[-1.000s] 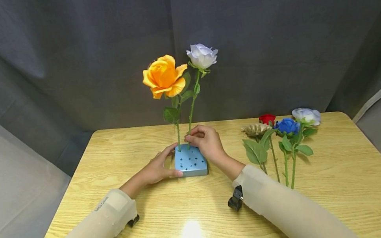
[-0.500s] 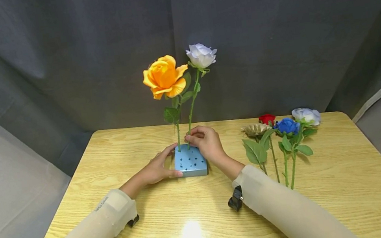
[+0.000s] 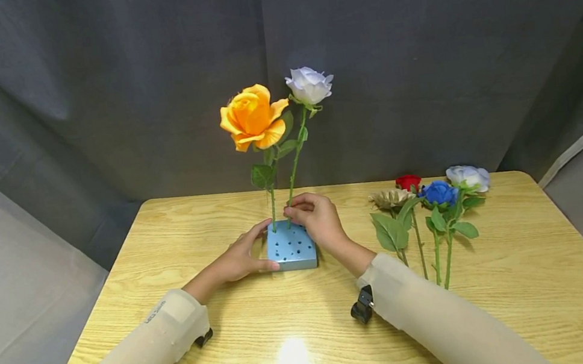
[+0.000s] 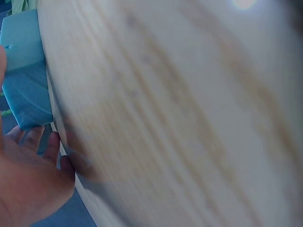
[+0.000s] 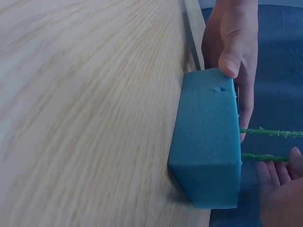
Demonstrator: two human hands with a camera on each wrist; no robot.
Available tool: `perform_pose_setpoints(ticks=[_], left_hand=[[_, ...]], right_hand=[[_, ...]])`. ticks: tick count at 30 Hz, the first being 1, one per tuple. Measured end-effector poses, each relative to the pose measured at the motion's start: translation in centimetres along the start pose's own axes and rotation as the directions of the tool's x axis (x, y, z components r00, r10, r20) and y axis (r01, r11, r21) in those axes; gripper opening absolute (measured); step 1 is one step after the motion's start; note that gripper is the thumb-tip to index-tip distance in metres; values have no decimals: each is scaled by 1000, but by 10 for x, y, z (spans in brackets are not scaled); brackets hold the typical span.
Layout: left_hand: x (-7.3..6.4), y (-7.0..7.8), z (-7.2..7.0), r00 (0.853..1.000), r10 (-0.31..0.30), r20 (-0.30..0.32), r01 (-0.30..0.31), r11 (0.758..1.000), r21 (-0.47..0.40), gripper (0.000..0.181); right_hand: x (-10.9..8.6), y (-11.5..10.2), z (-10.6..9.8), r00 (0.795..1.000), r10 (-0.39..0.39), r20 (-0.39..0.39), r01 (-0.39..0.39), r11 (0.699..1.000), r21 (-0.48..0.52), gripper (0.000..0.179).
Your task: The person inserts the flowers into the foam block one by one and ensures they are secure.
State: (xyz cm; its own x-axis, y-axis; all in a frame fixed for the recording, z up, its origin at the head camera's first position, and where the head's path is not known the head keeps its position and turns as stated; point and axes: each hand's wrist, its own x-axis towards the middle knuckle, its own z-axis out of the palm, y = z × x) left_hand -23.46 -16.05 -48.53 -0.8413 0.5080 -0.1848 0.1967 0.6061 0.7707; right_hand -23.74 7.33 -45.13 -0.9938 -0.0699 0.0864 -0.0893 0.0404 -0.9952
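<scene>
A light blue foam block (image 3: 291,250), pitted with several holes, sits on the table. My left hand (image 3: 237,263) grips its left side, thumb at the front corner and fingers reaching to the back. Two artificial flowers rise from the block's back row: an orange rose (image 3: 252,118) at left and a white rose (image 3: 309,86) leaning right. With thumb and fingertips, my right hand (image 3: 321,218) pinches the white rose's stem low down, just above the foam. The right wrist view shows both green stems (image 5: 270,133) entering the block (image 5: 204,125). The left wrist view catches only the block's edge (image 4: 26,52).
Several more artificial flowers lie on the table (image 3: 535,298) to the right, beyond the right forearm: a beige flower (image 3: 391,199), a red one (image 3: 409,183), a blue rose (image 3: 439,193) and another white rose (image 3: 469,178). A dark grey curtain (image 3: 176,87) hangs behind the table.
</scene>
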Motion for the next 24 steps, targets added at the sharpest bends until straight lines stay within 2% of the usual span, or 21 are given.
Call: perform_pose_setpoints(ticks=[13, 24], left_hand=[[0, -1, 1, 1000, 3, -2, -3, 1000, -5, 109], [0, -1, 1, 1000, 15, 4, -15, 1000, -4, 110]], right_hand=[[-4, -1, -16, 1000, 16, -11, -16, 1000, -5, 25], [-13, 1, -38, 1000, 11, -1, -11, 999, -53, 25]])
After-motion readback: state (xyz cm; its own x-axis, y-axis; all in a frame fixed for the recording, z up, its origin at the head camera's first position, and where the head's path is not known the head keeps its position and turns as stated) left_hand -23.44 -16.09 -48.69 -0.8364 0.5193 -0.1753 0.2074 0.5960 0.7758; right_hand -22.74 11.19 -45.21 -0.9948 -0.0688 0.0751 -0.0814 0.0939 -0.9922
